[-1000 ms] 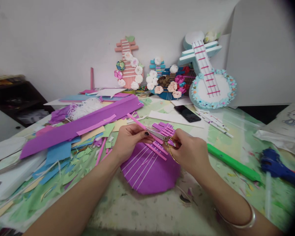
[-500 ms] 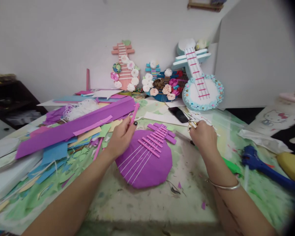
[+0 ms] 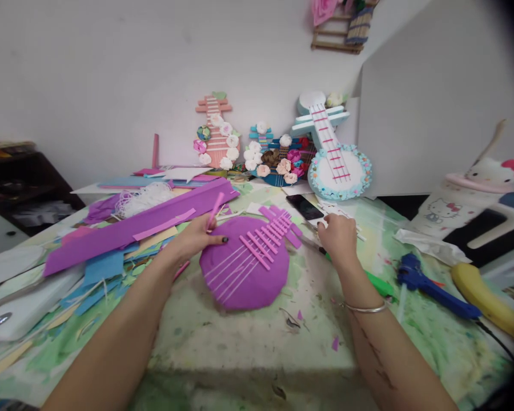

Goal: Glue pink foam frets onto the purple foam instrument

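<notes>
A purple paper-covered lute model (image 3: 248, 268) lies on the table between my hands, with white strings and pink crossbars on its face. My left hand (image 3: 195, 237) grips a narrow pink paper strip (image 3: 216, 208) that stands up from the fingers. Its thumb reaches over the lute's left edge. My right hand (image 3: 339, 235) is closed and low over the table, right of the lute's neck and close to a black phone (image 3: 304, 206). The fingertips are turned away, so what they hold is hidden. A dark-handled blade (image 3: 312, 244) lies just left of that hand.
A long purple paper piece (image 3: 141, 225) and paper scraps (image 3: 107, 268) cover the left side. Decorated lute models, including a white-and-blue one (image 3: 338, 171), lean at the back wall. On the right are a blue glue gun (image 3: 432, 288), a yellow banana-shaped thing (image 3: 488, 299) and a cup (image 3: 441, 208).
My left hand has shifted left with the pink strip, its thumb now stretched out. Gold-handled scissors visible at my right hand before are now hidden or indistinct. The view has tilted up and turned right.
</notes>
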Tool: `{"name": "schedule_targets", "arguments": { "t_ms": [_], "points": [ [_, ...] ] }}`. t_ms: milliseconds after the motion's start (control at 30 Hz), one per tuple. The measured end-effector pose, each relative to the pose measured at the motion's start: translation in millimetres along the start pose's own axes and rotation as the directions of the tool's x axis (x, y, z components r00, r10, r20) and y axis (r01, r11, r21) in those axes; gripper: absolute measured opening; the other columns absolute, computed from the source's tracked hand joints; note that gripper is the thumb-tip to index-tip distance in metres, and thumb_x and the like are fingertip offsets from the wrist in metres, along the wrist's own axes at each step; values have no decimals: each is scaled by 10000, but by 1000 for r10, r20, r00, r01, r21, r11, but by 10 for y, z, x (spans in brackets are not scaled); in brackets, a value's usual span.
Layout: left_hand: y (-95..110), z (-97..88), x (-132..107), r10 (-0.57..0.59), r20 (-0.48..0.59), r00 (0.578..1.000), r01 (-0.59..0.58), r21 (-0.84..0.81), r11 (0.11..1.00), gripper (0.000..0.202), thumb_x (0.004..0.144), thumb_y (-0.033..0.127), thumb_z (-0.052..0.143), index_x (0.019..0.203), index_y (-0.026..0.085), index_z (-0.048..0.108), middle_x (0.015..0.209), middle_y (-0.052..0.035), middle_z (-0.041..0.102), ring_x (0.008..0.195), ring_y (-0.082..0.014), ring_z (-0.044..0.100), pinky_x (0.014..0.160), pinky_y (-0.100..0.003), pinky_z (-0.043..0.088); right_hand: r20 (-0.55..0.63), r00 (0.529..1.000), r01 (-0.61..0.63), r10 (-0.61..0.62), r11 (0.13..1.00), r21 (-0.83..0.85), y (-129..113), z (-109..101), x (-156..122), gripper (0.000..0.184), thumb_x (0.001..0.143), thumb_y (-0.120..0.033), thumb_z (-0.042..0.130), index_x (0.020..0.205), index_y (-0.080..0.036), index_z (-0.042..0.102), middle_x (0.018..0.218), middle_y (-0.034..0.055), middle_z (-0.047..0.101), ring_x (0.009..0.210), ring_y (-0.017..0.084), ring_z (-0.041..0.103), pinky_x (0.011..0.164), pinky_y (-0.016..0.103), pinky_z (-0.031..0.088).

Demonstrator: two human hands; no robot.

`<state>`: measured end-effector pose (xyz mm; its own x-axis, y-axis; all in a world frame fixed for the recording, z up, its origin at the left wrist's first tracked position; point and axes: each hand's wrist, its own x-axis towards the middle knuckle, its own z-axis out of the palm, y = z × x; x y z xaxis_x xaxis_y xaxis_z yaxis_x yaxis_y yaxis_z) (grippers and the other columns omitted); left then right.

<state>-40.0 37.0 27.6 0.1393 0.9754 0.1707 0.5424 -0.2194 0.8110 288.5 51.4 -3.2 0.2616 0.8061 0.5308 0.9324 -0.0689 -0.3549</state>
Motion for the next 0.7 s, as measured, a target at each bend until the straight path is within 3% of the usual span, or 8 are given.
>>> {"name": "schedule_targets", "arguments": {
  "t_ms": [67, 133, 200, 267, 367, 500, 633, 700],
  "points": [
    [35, -28, -6, 128, -277, 952, -153, -69, 986, 409, 577, 320, 731, 682, 224, 347, 660, 52, 441, 597, -133, 481, 537, -255, 403, -109, 994, 24, -11, 993, 120, -24, -7, 25, 306, 811, -250, 467, 993, -78, 643, 1009, 206, 634, 999, 301, 531, 913, 458, 330],
    [53, -43, -20, 265, -547, 794, -313, 6, 950, 403, 618, 282, 716, 677, 229, 321, 723, 33, 501, 715, -155, 541, 651, -283, 443, -177, 984, 62, -18, 967, 248, -63, 4, 31, 335, 843, -278, 431, 1069, -91, 595, 1078, 190, 605, 999, 270, 523, 910, 447, 354],
    [53, -22, -44, 344, -675, 653, -367, 116, 923, 403, 655, 269, 704, 664, 231, 303, 764, 22, 544, 816, -171, 569, 752, -308, 442, -172, 983, 123, -62, 921, 371, -126, 32, 3, 346, 850, -290, 435, 1120, -115, 561, 1092, 153, 610, 917, 221, 560, 847, 397, 425],
    [42, 41, -71, 342, -714, 611, -354, 140, 925, 397, 680, 275, 694, 662, 232, 299, 769, 20, 556, 833, -170, 579, 783, -320, 442, -122, 981, 193, -153, 863, 467, -211, 68, -57, 396, 828, -306, 501, 1193, -156, 535, 1135, 113, 617, 868, 179, 591, 762, 329, 480],
    [39, 166, -93, 304, -710, 636, -378, 57, 924, 413, 671, 282, 703, 677, 233, 293, 765, 28, 547, 835, -158, 593, 788, -319, 466, 21, 948, 210, -317, 677, 706, -357, 112, -171, 580, 756, -315, 631, 1306, -224, 471, 1241, 86, 585, 959, 175, 598, 743, 296, 507],
    [87, 244, -73, 230, -682, 695, -478, -200, 855, 453, 646, 262, 718, 702, 236, 269, 741, 48, 512, 867, -147, 610, 817, -315, 498, 179, 918, -65, -355, 310, 948, -495, 131, -265, 519, 704, -314, 695, 1196, -225, 554, 1052, 49, 668, 915, 181, 611, 721, 299, 512],
    [98, 226, -23, 126, -566, 815, -402, -394, 827, 474, 646, 267, 734, 742, 232, 271, 895, 5, 571, 844, -143, 621, 777, -316, 525, 239, 914, -172, -327, 221, 960, -546, 115, -284, 323, 664, -370, 718, 906, -172, 638, 756, 16, 685, 652, 151, 610, 612, 295, 511],
    [65, 215, 5, 88, -540, 837, -335, -379, 863, 459, 672, 313, 724, 787, 231, 287, 1054, -48, 565, 887, -161, 620, 757, -323, 531, 258, 918, -204, -301, 201, 958, -566, 113, -302, 305, 628, -380, 739, 816, -162, 641, 687, 12, 676, 594, 149, 600, 576, 298, 511]
  ]
}}
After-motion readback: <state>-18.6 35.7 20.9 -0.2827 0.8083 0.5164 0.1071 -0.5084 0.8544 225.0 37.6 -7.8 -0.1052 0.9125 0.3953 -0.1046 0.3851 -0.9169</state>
